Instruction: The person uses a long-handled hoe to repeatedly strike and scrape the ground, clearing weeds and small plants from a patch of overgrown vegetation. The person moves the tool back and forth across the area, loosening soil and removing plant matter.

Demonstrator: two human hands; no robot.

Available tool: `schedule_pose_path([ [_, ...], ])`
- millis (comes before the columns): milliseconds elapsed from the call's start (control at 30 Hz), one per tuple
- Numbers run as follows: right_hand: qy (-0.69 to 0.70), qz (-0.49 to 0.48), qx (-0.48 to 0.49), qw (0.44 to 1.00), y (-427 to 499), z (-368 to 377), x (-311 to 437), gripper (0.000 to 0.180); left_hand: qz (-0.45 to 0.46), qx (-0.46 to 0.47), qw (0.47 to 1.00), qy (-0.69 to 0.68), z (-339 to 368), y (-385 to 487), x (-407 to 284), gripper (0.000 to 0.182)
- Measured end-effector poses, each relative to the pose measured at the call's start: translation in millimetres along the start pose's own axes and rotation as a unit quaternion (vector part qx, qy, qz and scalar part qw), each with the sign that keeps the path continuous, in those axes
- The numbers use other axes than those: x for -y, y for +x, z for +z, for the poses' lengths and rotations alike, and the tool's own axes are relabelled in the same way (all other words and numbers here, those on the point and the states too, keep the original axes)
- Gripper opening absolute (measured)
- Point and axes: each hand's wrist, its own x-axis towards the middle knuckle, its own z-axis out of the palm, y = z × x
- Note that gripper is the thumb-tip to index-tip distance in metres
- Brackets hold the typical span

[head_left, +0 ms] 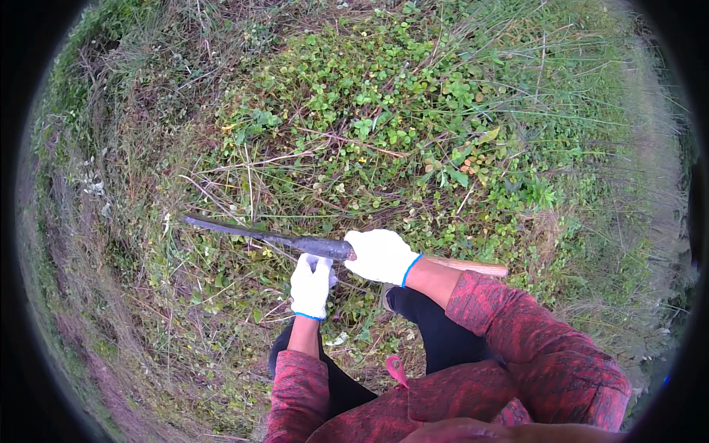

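My right hand, in a white knit glove with a blue cuff, grips the wooden handle of a long-bladed cutting tool. Its dark metal blade points left and widens into a socket beside the glove. The blade is seen nearly edge-on, so its exact kind is unclear. Just below the socket, my left hand, gloved the same way, has its fingers curled around a thin dry stem. That stem shows on both sides of the hand and passes under the blade; the fingertips are partly hidden.
Low leafy ground cover spreads ahead, with dry stalks lying across it. Tall grass leans in from the right. My dark-trousered legs stand apart below my hands, near a pink strap on my red patterned clothing.
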Motion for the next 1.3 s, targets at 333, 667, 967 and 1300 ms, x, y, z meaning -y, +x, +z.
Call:
schedule_pose_path([
  [333,-0.026,-0.095,-0.059,0.993,62.6,-28.0,14.0,0.031,0.200,-0.047,0.947,0.247,-23.5,63.0,-33.5,0.021],
  [667,0.012,-0.002,-0.138,0.990,94.3,-28.0,-132.5,0.025,0.147,0.017,0.955,0.257,-6.0,98.8,-74.1,0.020],
  [967,0.430,0.203,-0.029,0.879,18.7,59.6,-282.4,0.019,0.160,0.172,0.927,0.293,64.4,138.8,-56.3,0.022],
  [1300,0.591,-0.035,-0.521,0.615,-76.4,-42.2,-272.9,0.022,0.250,0.390,0.797,0.388,188.5,75.6,-13.5,0.049],
])
